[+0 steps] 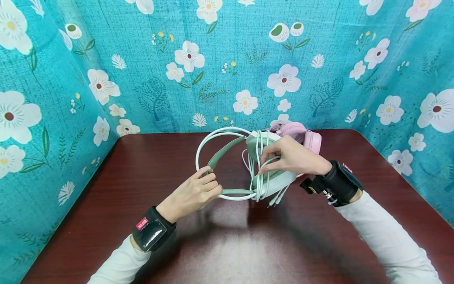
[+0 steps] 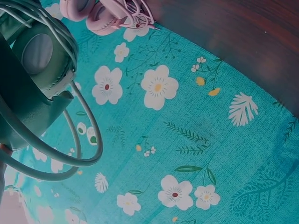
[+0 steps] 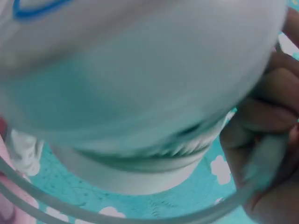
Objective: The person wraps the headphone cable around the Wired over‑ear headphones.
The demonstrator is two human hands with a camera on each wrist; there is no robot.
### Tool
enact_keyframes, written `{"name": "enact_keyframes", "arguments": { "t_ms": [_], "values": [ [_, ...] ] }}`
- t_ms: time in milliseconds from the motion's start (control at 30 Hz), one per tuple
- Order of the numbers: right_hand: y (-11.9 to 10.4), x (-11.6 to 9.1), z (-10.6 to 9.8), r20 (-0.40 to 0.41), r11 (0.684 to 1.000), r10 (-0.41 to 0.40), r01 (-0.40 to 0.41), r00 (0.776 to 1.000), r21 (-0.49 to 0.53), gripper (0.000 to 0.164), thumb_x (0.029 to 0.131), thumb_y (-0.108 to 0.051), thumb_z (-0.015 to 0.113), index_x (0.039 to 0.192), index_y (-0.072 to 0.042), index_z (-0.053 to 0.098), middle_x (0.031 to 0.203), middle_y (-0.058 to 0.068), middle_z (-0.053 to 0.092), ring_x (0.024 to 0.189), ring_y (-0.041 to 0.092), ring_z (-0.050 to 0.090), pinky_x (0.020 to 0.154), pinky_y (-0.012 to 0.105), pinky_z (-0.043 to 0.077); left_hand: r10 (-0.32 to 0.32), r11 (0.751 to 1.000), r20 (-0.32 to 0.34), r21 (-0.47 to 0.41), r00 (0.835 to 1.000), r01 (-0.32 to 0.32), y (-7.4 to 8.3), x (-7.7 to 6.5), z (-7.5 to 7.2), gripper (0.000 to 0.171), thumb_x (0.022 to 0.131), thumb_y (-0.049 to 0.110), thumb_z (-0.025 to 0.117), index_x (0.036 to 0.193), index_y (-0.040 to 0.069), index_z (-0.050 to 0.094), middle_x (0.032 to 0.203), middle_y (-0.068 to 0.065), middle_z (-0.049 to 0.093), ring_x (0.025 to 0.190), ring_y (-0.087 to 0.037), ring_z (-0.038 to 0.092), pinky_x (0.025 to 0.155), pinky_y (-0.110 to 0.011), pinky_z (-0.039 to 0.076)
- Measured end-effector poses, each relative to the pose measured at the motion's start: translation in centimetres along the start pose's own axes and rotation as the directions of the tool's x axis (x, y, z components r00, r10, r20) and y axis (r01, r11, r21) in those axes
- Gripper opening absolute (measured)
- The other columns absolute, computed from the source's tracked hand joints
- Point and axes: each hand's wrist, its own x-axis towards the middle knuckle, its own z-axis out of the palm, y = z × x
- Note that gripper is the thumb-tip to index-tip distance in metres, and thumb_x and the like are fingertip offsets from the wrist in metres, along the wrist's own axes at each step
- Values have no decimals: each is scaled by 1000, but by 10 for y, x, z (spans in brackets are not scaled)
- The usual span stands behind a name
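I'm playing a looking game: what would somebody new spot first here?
Probably the pale green headphones, held above the dark table by the left hand while the right hand pinches their wrapped cable. Then perhaps the pink headphones behind them, and the blue flowery curtain at the back.

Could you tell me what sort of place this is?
Probably an improvised indoor workspace: a turquoise floral curtain hangs around a dark reddish-brown table, with pink headphones on it.

- Dark reddish-brown table (image 1: 152, 169), rounded at its far corners, with glare on the near part of its polished top.
- Pink over-ear headphones (image 1: 313, 141) near the far edge, their pink cable (image 2: 140, 21) bunched beside them.
- Turquoise white-flowered curtain (image 1: 234, 47), hanging behind and along both sides.
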Motion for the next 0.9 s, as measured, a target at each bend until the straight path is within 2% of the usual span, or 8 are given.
{"name": "enact_keyframes", "arguments": {
  "t_ms": [100,167,333,500,600,700,767,900],
  "values": [
    [5,0,-5,-34,999,27,-26,999,32,6,83,-10,81,82,-9,75,70,-4,66,65,-2,46,60,18,38,13,1000,-18,9,1000,-13,0,1,0,32,104,1,34,82,9,56,69,2,58,76,-14,52,91,-32,50],
    [8,-1,-8,-43,997,40,-38,998,63,4,85,-7,78,88,-6,76,79,0,72,72,-2,52,65,18,43,18,1000,-26,17,1000,-18,0,1,0,40,106,3,25,82,9,56,69,2,58,76,-14,52,91,-32,50],
    [16,-4,-16,-74,997,3,3,997,78,14,91,1,69,102,-1,76,94,9,77,81,-3,58,70,17,45,8,1000,-28,7,1000,-8,-1,1,-2,41,107,7,24,83,9,58,71,2,59,77,-14,52,92,-33,50],
    [22,-3,-19,-155,997,-52,61,986,54,12,88,3,72,97,-3,76,86,7,72,69,2,50,62,21,38,14,1000,-42,2,999,-14,-2,1,-4,38,107,5,27,84,8,57,72,1,58,77,-15,52,93,-34,50],
    [23,-1,-19,-188,999,6,0,982,32,7,85,-8,78,89,-9,73,70,-2,54,62,5,38,60,23,31,34,999,-54,10,998,-34,-1,2,-3,38,106,2,28,83,9,57,71,1,57,76,-14,52,92,-33,50],
    [26,0,-18,-199,997,79,-74,977,35,14,83,-14,81,89,-9,70,70,-7,44,62,6,36,62,24,31,49,999,-59,20,997,-48,0,2,-2,40,105,1,26,82,9,57,71,1,57,76,-14,52,91,-32,51],
    [31,-2,-18,-187,988,131,-113,974,102,16,85,-13,79,97,-6,70,75,-9,53,62,8,39,62,25,33,52,998,-52,25,997,-51,1,2,-2,40,105,1,25,82,9,57,72,1,58,76,-14,52,91,-32,51],
    [42,-7,-23,-145,950,197,-152,970,274,23,94,-10,70,115,-3,72,101,-19,68,58,14,30,58,30,29,50,999,-41,23,998,-49,1,1,-3,41,105,2,24,82,9,57,72,1,58,76,-14,52,92,-32,51]
  ]
}}
